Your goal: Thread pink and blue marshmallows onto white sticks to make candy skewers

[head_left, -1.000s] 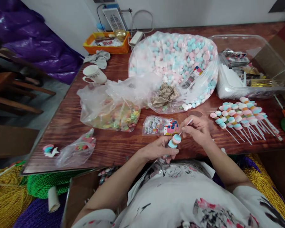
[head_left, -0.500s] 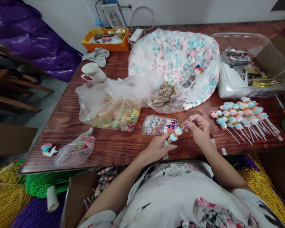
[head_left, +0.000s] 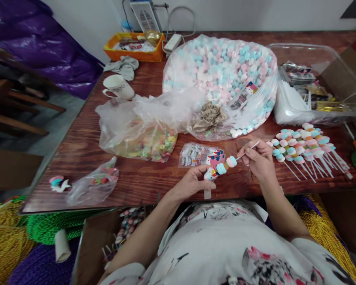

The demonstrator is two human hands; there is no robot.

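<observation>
A marshmallow skewer (head_left: 221, 168) with pink, blue and white pieces slants up to the right between my hands, above the table's front edge. My left hand (head_left: 195, 181) is closed around its lower end, where a printed bit of clear wrapper shows by the fingers. The white stick end is pinched in my right hand (head_left: 259, 160). Just behind the skewer lie printed clear wrappers (head_left: 192, 155), overlapping in a row. To the right of my right hand, finished-looking marshmallow skewers (head_left: 299, 148) are heaped with their sticks pointing to the front right.
A large clear bag of marshmallows (head_left: 216, 63) lies behind; left of it is a bag of gummy candies (head_left: 148, 144). A smaller bag (head_left: 95, 184) lies front left. A mug (head_left: 118, 87), orange basket (head_left: 133, 51) and clear plastic bin (head_left: 296, 114) stand farther back.
The skewer and my right hand have shifted right, and more of the skewer's pieces show beyond my left hand. My left hand still grips the lower end. The view has shifted slightly.
</observation>
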